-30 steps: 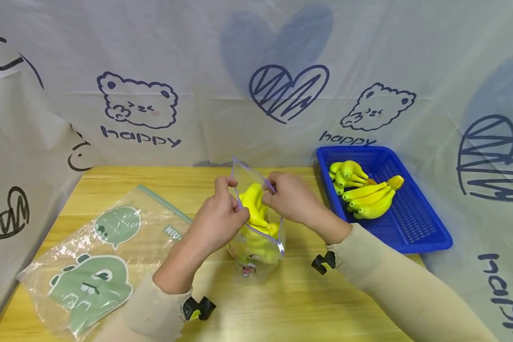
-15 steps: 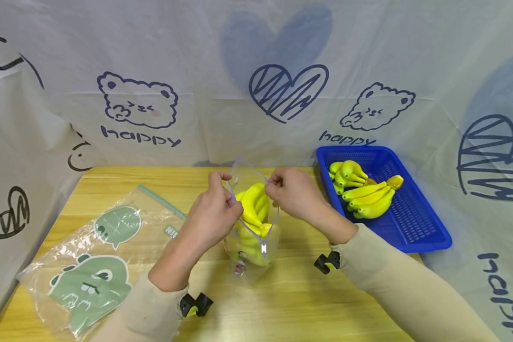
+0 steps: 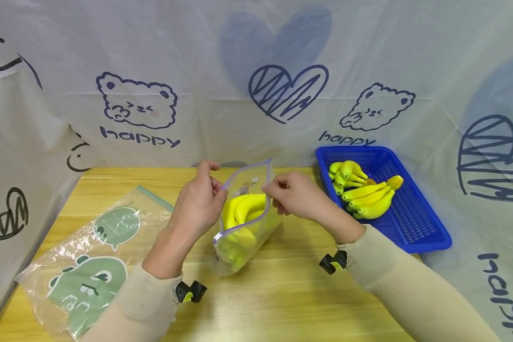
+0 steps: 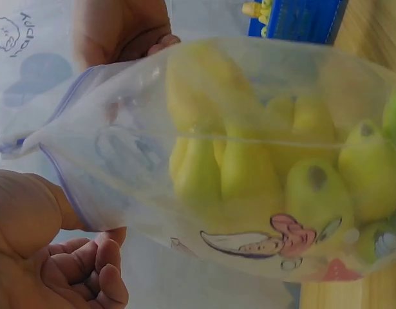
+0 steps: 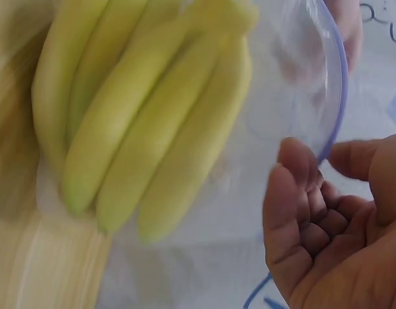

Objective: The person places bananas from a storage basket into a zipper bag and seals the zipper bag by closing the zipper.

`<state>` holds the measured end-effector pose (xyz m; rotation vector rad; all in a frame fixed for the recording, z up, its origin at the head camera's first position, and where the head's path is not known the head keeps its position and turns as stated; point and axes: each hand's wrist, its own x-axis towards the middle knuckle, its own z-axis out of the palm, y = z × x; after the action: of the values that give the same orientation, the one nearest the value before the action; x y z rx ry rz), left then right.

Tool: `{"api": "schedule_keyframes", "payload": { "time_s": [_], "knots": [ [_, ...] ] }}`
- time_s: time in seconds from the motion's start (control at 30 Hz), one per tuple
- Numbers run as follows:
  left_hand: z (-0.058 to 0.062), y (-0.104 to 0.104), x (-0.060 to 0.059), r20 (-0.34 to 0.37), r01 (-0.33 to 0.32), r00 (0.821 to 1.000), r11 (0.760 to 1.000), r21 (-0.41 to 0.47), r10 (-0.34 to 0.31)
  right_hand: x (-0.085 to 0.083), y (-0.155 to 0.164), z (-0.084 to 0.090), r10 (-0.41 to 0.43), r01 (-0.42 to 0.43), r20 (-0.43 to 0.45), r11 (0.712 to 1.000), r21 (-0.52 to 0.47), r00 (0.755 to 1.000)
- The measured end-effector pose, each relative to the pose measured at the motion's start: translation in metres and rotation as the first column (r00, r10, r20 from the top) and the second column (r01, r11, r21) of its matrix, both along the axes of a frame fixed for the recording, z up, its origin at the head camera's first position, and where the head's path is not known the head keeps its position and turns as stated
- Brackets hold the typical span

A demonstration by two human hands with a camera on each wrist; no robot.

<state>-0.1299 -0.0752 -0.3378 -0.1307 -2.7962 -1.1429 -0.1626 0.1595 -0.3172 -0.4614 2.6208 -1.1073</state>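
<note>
bananas bagged, seal not yet closed

at frame centre we hold the bag (image 3: 243, 216) by its rim, bananas (image 3: 241, 213) already inside. left hand (image 3: 198, 204) and right hand (image 3: 295, 194) both pinch the zip edge; closing it remains.

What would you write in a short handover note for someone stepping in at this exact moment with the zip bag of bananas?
Left hand: pinches the left edge of the zip bag.
Right hand: pinches the bag's top rim on the right.
The bag is tilted over the wooden table, with a yellow banana bunch inside.
Done: bananas are in the bag.
Left: whether the zip is sealed cannot be told; check it.
Two more bunches lie in the blue basket; printed bags lie at left.
</note>
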Motion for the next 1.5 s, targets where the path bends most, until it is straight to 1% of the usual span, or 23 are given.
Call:
{"api": "schedule_keyframes", "payload": {
  "time_s": [0.03, 0.1, 0.2, 0.27, 0.33, 0.47, 0.53, 0.57, 0.67, 0.73, 0.8, 0.87, 0.9, 0.97, 1.03, 1.07, 1.1, 1.13, 1.23, 1.3, 1.37, 1.4, 1.5],
  "knots": [
    [0.0, -0.001, 0.0, -0.018, -0.002, 1.0, 1.0, -0.012, 0.002, -0.003, 0.002, 0.0, -0.006, 0.006, -0.001, 1.0, -0.011, 1.0],
    [0.001, -0.004, 0.0, -0.038, -0.002, 0.999, 1.0, -0.018, 0.002, -0.01, 0.007, 0.0, -0.025, 0.026, -0.047, 0.999, 0.021, 0.999],
    [0.001, -0.005, 0.0, -0.042, 0.009, 0.999, 1.0, -0.012, -0.01, -0.021, 0.009, -0.001, -0.031, 0.059, -0.172, 0.986, 0.155, 0.985],
    [0.003, -0.005, 0.001, -0.032, 0.02, 0.999, 1.0, -0.005, -0.02, -0.028, 0.009, -0.001, -0.002, 0.065, -0.24, 0.965, 0.255, 0.971],
    [0.004, -0.004, 0.002, -0.025, 0.036, 0.999, 0.999, -0.002, -0.036, -0.035, 0.008, -0.002, 0.052, 0.04, -0.276, 0.948, 0.316, 0.96],
    [0.005, -0.003, 0.003, -0.023, 0.07, 0.997, 0.998, -0.003, -0.07, -0.044, 0.008, -0.002, 0.159, -0.035, -0.318, 0.931, 0.365, 0.935],
    [0.005, -0.005, 0.003, -0.022, 0.082, 0.996, 0.997, -0.006, -0.082, -0.045, 0.008, -0.002, 0.178, -0.035, -0.347, 0.925, 0.379, 0.921],
    [0.005, -0.006, 0.002, -0.016, 0.085, 0.996, 0.996, -0.007, -0.085, -0.045, 0.009, -0.002, 0.173, -0.023, -0.36, 0.923, 0.383, 0.917],
    [0.005, -0.013, 0.003, 0.016, 0.094, 0.995, 0.995, -0.01, -0.094, -0.045, 0.01, 0.0, 0.12, 0.038, -0.374, 0.921, 0.388, 0.92],
    [0.005, -0.02, 0.006, 0.055, 0.101, 0.993, 0.995, -0.014, -0.101, -0.044, 0.011, 0.0, 0.076, 0.072, -0.363, 0.923, 0.378, 0.929],
    [0.006, -0.027, 0.011, 0.095, 0.126, 0.988, 0.992, -0.028, -0.123, -0.043, 0.014, 0.0, 0.042, 0.093, -0.338, 0.923, 0.373, 0.94],
    [0.007, -0.034, 0.018, 0.135, 0.165, 0.978, 0.985, -0.056, -0.157, -0.042, 0.017, -0.001, 0.02, 0.104, -0.318, 0.924, 0.369, 0.948],
    [0.007, -0.037, 0.021, 0.161, 0.192, 0.971, 0.979, -0.073, -0.179, -0.042, 0.019, -0.001, 0.013, 0.107, -0.311, 0.925, 0.365, 0.95],
    [0.006, -0.041, 0.027, 0.205, 0.246, 0.954, 0.963, -0.11, -0.22, -0.041, 0.022, -0.002, 0.005, 0.11, -0.307, 0.927, 0.358, 0.952],
    [0.005, -0.044, 0.032, 0.221, 0.29, 0.942, 0.943, -0.16, -0.252, -0.04, 0.025, -0.001, 0.019, 0.098, -0.312, 0.931, 0.352, 0.95],
    [0.005, -0.045, 0.034, 0.216, 0.301, 0.941, 0.936, -0.183, -0.26, -0.04, 0.027, 0.001, 0.033, 0.085, -0.317, 0.932, 0.352, 0.948],
    [0.005, -0.046, 0.035, 0.205, 0.299, 0.944, 0.933, -0.201, -0.258, -0.038, 0.029, 0.003, 0.051, 0.07, -0.321, 0.932, 0.355, 0.946],
    [0.005, -0.047, 0.035, 0.182, 0.287, 0.951, 0.933, -0.217, -0.25, -0.037, 0.031, 0.005, 0.07, 0.055, -0.326, 0.931, 0.36, 0.943],
    [0.008, -0.054, 0.035, 0.083, 0.213, 0.977, 0.944, -0.251, -0.198, -0.03, 0.041, 0.016, 0.13, 0.014, -0.331, 0.917, 0.4, 0.935],
    [0.014, -0.059, 0.034, 0.029, 0.158, 0.987, 0.955, -0.251, -0.156, -0.024, 0.049, 0.023, 0.179, -0.016, -0.328, 0.896, 0.445, 0.928],
    [0.02, -0.062, 0.033, -0.015, 0.126, 0.991, 0.957, -0.263, -0.135, -0.018, 0.056, 0.03, 0.232, -0.044, -0.335, 0.874, 0.484, 0.913],
    [0.023, -0.063, 0.033, -0.027, 0.12, 0.991, 0.956, -0.268, -0.132, -0.015, 0.059, 0.033, 0.256, -0.059, -0.34, 0.866, 0.496, 0.905],
    [0.027, -0.061, 0.032, -0.043, 0.132, 0.988, 0.948, -0.288, -0.15, -0.011, 0.065, 0.037, 0.314, -0.088, -0.373, 0.854, 0.514, 0.873]
  ]
}}
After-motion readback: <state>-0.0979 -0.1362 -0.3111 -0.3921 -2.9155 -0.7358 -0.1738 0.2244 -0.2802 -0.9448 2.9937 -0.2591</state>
